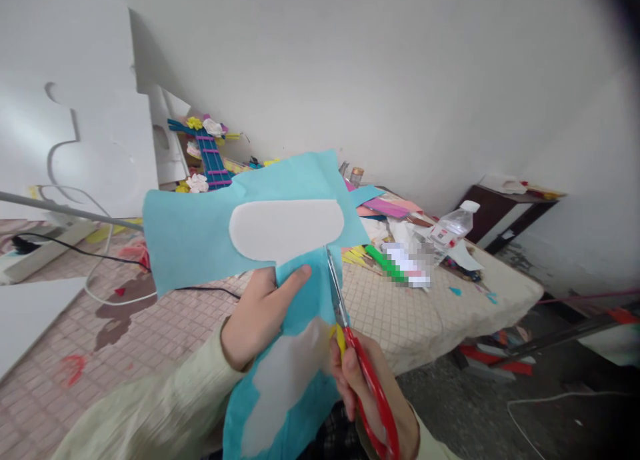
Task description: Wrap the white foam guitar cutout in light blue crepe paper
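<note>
A light blue sheet (190, 237), paper or thin felt, is raised above the table with a white rounded foam-like shape (287, 227) against it. My left hand (267, 310) grips the sheet below that shape, thumb on top and the other fingers behind. Red-handled scissors (370, 373) with a bit of yellow at the grip are in my right hand (357, 373). Their blades point up and lie at the sheet just under the white shape's right end. The sheet's lower part hangs toward my lap and bears pale grey-white patches.
A tiled-pattern cloth covers the table (400, 320). Toward its right stand a clear plastic bottle (455, 227), paper scraps and a green marker-like item (385, 263). Behind left are a blue-and-purple craft piece (213, 157), white cut boards (95, 127) and a power strip (45, 250) with cords.
</note>
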`<state>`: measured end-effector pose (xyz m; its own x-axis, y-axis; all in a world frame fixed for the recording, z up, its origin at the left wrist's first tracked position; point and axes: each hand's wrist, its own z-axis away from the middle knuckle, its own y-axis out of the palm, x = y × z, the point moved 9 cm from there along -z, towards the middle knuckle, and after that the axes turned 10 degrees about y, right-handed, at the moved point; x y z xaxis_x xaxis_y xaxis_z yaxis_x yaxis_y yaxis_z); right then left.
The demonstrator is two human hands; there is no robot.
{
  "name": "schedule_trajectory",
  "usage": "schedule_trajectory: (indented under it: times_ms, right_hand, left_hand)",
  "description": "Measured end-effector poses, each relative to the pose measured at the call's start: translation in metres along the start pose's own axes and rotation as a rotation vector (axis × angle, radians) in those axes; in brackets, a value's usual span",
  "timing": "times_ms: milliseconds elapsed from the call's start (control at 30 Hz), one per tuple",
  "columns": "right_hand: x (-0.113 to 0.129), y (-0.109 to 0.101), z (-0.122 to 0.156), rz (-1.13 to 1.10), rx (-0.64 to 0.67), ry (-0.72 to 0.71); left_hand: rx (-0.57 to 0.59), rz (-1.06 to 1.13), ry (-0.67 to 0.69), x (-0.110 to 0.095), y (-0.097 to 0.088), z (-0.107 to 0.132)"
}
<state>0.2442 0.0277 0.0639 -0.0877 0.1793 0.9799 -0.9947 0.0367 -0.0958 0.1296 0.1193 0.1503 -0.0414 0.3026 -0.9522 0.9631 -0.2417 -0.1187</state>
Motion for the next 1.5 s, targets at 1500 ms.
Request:
schedule_trajectory:
  times_ms: [1500]
  right_hand:
    - [-0.013,0.009,-0.085,-0.103,0.154,0.532]
  left_hand:
    - [-0.134,0.442,-0.334,0.116,-0.018,-0.05]
